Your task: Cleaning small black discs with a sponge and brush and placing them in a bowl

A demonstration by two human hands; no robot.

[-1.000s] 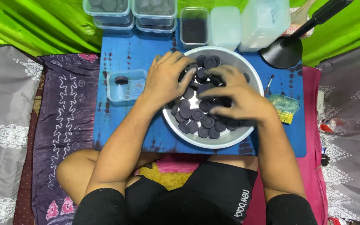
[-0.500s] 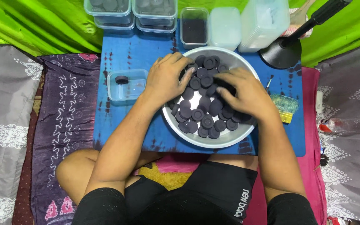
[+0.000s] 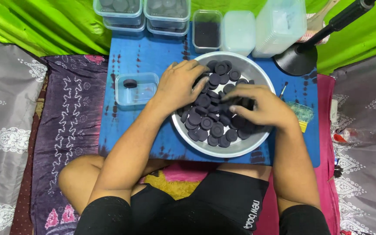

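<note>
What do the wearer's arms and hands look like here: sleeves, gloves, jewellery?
Both arms are bare from above the elbow down; no sleeves show. The left hand and right hand are bare too: no gloves, and no watch, bracelet or ring visible. The only clothing in view is black shorts with small white lettering on one leg.

The person wears black shorts that reach to the thighs, with small white lettering printed on one leg near the hem. The arms are bare from the elbows down to the hands, without sleeves. The left hand and the right hand have no gloves, no rings and no watch. The knees are bare too.
</note>
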